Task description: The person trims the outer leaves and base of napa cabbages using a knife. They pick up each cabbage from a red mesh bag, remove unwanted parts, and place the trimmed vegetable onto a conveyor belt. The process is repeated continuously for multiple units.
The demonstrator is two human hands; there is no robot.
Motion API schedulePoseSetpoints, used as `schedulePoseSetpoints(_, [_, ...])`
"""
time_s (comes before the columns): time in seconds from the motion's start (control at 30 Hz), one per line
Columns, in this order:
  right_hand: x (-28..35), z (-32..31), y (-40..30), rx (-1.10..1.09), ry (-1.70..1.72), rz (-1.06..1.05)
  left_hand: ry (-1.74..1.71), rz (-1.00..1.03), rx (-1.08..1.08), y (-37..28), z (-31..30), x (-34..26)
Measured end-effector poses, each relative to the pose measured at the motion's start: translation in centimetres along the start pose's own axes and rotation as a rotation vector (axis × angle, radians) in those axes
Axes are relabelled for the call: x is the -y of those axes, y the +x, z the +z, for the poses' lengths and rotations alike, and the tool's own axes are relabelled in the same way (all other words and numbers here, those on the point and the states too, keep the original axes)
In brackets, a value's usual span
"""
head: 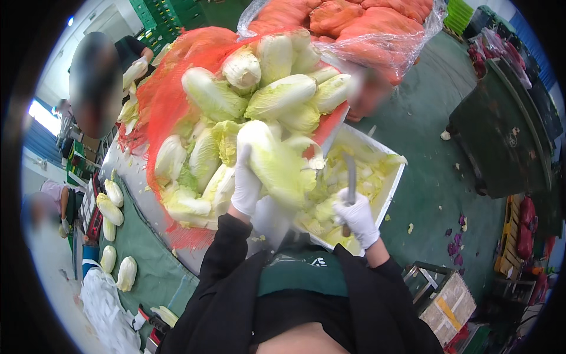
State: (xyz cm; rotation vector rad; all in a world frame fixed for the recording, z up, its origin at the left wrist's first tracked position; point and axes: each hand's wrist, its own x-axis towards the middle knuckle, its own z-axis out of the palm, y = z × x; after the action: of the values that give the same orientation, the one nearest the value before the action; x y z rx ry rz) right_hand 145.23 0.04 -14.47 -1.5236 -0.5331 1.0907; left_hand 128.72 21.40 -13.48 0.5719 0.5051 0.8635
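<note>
In a white glove, my left hand (246, 188) grips a Chinese cabbage (272, 161) from its left side, the white base pointing up and away. My gloved right hand (357, 217) is closed around the handle of a knife (350, 177), its grey blade pointing away from me. Beneath that hand is a white bin (391, 186) holding loose cabbage leaves (367, 172). A heap of Chinese cabbages (283, 95) lies on an opened red mesh sack (163, 101) beyond my left hand. A small cut piece (318, 163) shows just right of the held cabbage.
Several cabbages (109, 210) lie on a green-covered surface (150, 261) at left. Filled red mesh sacks (371, 26) in clear film stand beyond the heap. A dark green wheeled bin (499, 132) is at right. Leaf scraps (455, 243) dot the floor. Other people work at left.
</note>
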Motion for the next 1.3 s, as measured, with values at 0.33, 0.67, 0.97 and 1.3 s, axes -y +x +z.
schedulePoseSetpoints(0.33, [2.2,4.2,6.8,-0.007,-0.251,-0.383,-0.091,-0.153,0.159,-1.0,3.2,1.1])
schedulePoseSetpoints(0.67, [1.5,5.7,5.9,0.019,0.034,-0.279,0.333,-0.051,0.188,-3.4,1.9,0.6])
schedulePoseSetpoints(0.97, [2.4,2.6,5.6,0.157,-0.105,-0.269,0.557,-0.066,0.318,-3.8,1.5,0.6])
schedulePoseSetpoints(1.3, [0.7,0.0,2.7,0.484,0.576,-0.105,0.095,-0.356,0.433,-3.4,-2.9,2.0])
